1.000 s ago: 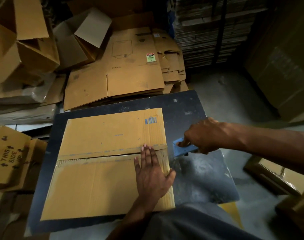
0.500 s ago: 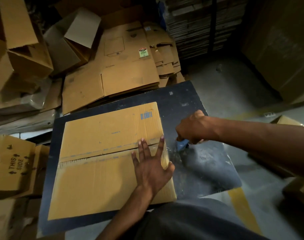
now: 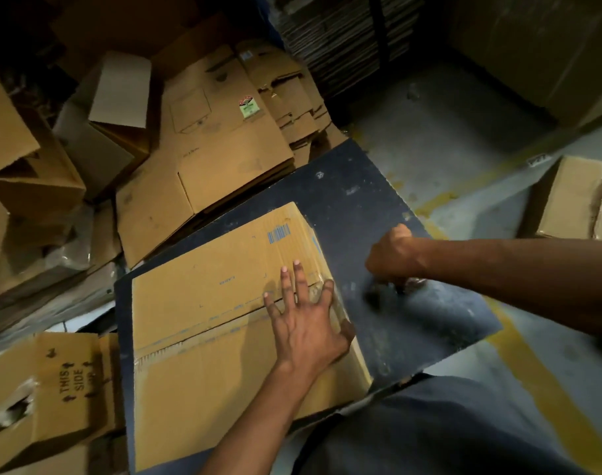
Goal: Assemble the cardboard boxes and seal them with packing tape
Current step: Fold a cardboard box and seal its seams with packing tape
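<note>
Cardboard box [image 3: 203, 323] lies on the dark worktop [image 3: 361, 207]; left hand [image 3: 306, 323] presses it, fingers spread wide. Right hand [image 3: 395, 257] is curled, apparently round something blurred.

**Around the dark board: floor, stacks and stray cartons**

A dark blue-black scuffed work board [image 3: 354, 207] lies tilted over a grey concrete floor [image 3: 440, 138] marked with a worn yellow painted stripe [image 3: 546, 389]. Beyond its far edge rests a heap of flattened brown cardboard sheets [image 3: 217, 159], one bearing a small green-and-red sticker [image 3: 246, 107]. A tall bundle of stacked corrugated sheets [image 3: 337, 39] stands further back. At lower left sits a torn brown carton printed "THIS SIDE" [image 3: 53, 389].
</note>
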{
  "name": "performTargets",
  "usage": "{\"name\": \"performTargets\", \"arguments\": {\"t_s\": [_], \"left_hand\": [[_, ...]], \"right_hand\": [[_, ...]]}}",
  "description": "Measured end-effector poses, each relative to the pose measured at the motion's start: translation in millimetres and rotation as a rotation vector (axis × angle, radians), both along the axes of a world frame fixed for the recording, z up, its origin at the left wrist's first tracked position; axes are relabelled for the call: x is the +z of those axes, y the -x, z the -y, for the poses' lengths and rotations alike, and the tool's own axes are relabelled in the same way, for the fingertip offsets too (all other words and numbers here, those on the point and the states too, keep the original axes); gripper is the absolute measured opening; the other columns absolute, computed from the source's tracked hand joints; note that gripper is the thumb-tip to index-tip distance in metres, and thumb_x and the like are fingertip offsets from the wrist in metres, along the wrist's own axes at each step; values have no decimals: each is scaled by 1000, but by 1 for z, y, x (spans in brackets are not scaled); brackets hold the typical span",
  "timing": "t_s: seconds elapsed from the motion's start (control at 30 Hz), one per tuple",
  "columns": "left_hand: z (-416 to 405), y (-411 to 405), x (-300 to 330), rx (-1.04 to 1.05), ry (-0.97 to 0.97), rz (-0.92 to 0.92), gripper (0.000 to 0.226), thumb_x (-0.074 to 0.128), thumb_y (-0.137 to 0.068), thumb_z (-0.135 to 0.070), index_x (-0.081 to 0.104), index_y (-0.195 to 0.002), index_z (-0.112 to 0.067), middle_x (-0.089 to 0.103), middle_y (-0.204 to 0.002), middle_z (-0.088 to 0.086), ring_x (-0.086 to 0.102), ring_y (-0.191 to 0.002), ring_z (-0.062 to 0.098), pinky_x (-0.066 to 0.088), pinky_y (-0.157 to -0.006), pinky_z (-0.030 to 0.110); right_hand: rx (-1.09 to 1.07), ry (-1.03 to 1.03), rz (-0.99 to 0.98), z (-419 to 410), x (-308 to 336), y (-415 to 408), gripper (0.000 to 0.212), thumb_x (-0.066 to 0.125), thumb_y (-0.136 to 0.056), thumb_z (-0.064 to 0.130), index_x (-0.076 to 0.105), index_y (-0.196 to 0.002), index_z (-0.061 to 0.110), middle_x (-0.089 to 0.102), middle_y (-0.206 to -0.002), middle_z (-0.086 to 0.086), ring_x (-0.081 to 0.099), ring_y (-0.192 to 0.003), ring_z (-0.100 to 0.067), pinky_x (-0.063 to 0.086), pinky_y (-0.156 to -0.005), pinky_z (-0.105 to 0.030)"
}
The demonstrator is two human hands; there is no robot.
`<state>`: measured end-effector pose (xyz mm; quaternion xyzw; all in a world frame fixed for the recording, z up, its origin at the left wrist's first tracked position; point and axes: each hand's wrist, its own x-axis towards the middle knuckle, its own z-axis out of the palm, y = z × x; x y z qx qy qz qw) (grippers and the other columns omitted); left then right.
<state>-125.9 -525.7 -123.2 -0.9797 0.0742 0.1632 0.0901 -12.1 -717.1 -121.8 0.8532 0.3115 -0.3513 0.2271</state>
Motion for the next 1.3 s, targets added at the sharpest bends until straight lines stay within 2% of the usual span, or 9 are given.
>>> {"name": "performTargets", "arguments": {"t_s": [0.23, 0.37, 0.57, 0.73, 0.83, 0.9, 0.97, 1.13, 1.3], "left_hand": [[4, -10, 2, -141, -76, 67, 81, 37, -79, -80, 51, -144, -35, -21, -168, 24, -24, -155, 42, -5, -116, 75], [17, -26, 8, -270, -223, -40, 79, 28, -80, -83, 66, -128, -33, -31, -165, 21, -32, -151, 42, -11, -113, 76], [24, -45, -2, -520, -354, -144, 89, 12, -75, -89, 79, -105, -39, -28, -166, 15, -37, -149, 41, -15, -111, 77], [8, -56, 4, -363, 71, -182, 65, 29, -88, -83, 51, -142, -54, -24, -170, 4, -36, -152, 24, -27, -114, 65], [-20, -62, -2, -76, 373, 96, 60, 31, -96, -58, 49, -150, -41, 11, -172, -1, -1, -160, 16, 2, -127, 61], [-36, -67, -12, 32, 443, 244, 56, 30, -102, -46, 50, -152, -30, 27, -169, 2, 16, -159, 18, 20, -124, 59], [-44, -69, -21, 45, 436, 245, 54, 28, -107, -43, 44, -156, -26, 26, -169, 1, 16, -159, 18, 20, -125, 55], [-44, -63, -38, 46, 440, 248, 57, 24, -108, -43, 33, -161, -25, 20, -171, -2, 11, -159, 12, 13, -129, 51], [-45, -63, -43, 64, 476, 254, 54, 28, -109, -40, 34, -161, -24, 21, -170, -2, 12, -159, 11, 12, -129, 51]], "right_hand": [[-302, -368, -277, 59, -39, -30, 61, 65, -93, 13, 53, -149, 33, 63, -139, -2, 56, -99, -15, 36, -78, -18], [-500, -547, -247, 68, -66, -34, 58, 65, -87, 11, 64, -137, 41, 71, -128, 0, 66, -102, -23, 53, -91, -34], [-502, -582, -120, 72, -81, -36, 59, 60, -85, 17, 62, -138, 43, 70, -127, -2, 66, -109, -27, 54, -96, -38], [-505, -531, 114, 70, -80, -21, 46, 56, -93, 28, 59, -138, 38, 61, -131, -4, 54, -121, -29, 46, -101, -43], [-780, -929, 419, 42, -79, 1, 40, 49, -101, 42, 59, -140, 35, 55, -118, -4, 50, -113, -30, 45, -98, -48], [-1057, -1418, 344, 6, -76, 20, 43, 43, -106, 50, 59, -141, 30, 57, -108, -3, 54, -105, -25, 46, -95, -43], [-1227, -1584, 137, -41, -78, 41, 59, 30, -104, 67, 51, -146, 31, 59, -114, -4, 55, -112, -22, 44, -102, -45], [-1462, -1391, -260, -96, -120, 68, 82, 10, -86, 88, 29, -154, 46, 42, -143, -4, 35, -138, -28, 23, -119, -53], [-1470, -1464, -114, -78, -135, 65, 60, 26, -105, 63, 50, -144, 24, 62, -130, -5, 53, -125, -23, 35, -112, -46]]}}
